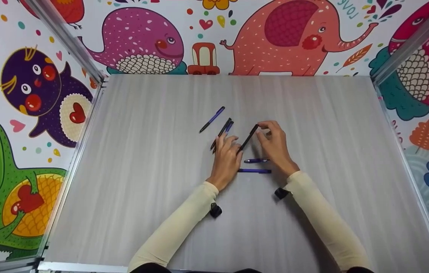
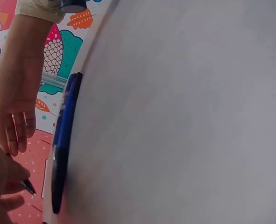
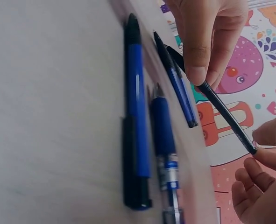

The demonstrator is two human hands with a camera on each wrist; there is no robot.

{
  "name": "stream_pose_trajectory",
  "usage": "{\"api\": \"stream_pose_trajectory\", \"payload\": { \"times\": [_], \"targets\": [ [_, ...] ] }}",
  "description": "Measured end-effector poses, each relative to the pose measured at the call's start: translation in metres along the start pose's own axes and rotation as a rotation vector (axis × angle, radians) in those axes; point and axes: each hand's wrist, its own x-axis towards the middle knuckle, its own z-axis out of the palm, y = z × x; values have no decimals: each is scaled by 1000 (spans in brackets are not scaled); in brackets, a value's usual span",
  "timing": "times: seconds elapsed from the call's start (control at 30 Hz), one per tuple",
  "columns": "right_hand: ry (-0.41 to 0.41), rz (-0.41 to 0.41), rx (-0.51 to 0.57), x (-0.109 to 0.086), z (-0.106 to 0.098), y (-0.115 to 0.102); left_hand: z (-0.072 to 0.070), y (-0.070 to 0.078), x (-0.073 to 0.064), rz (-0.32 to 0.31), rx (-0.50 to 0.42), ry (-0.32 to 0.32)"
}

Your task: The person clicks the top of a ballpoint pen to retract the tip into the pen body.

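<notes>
A slim black pen [image 1: 248,137] is held aslant between the two hands. My left hand [image 1: 226,159] pinches its lower part; the thumb and fingertips grip it in the right wrist view. At the upper end, my right hand [image 1: 276,143] has thumb and index finger closed about the tip, the other fingers loosely bent. Beneath the hands lie a blue pen with clear parts [image 1: 256,160] and a blue pen with a black clip [image 1: 254,171]. Beyond the left fingers, a black pen [image 1: 223,128] and a blue-black pen [image 1: 229,126] lie close together, partly hidden.
Another blue-and-black pen [image 1: 212,119] lies apart, farther up the pale wood-grain table [image 1: 154,159]. Metal frame bars [image 1: 72,151] and cartoon-printed walls [image 1: 142,41] border the table at the back and sides.
</notes>
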Motion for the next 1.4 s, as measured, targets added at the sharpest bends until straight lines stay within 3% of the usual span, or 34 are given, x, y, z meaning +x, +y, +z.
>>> {"api": "stream_pose_trajectory", "payload": {
  "times": [0.07, 0.3, 0.43, 0.63, 0.77, 0.8, 0.9, 1.07, 1.27, 1.4],
  "targets": [
    [37, -24, 12, 0, -2, -2, -1, 2, 1, -1, -40, 1],
    [134, -48, 96, -4, -13, -53, -8, 14, 5, -41, -139, -40],
    [134, -96, 100, -3, -15, -56, -8, 14, 7, -71, -234, -44],
    [135, -205, 85, -3, -16, -64, 11, -1, 5, -117, -343, -48],
    [129, -235, 84, -1, -15, -57, 3, 5, 7, -152, -443, -63],
    [125, -238, 83, 0, -14, -53, -5, 11, 9, -177, -484, -74],
    [84, -232, 75, 1, -15, -43, -18, 19, 12, -263, -589, -115],
    [-61, -189, 112, 0, -22, -41, -27, 24, 15, -423, -749, -196],
    [-193, -111, 215, -4, -31, -51, -30, 24, 17, -492, -838, -241],
    [-224, -42, 313, -5, -34, -55, -30, 23, 17, -546, -1002, -262]
  ]
}}
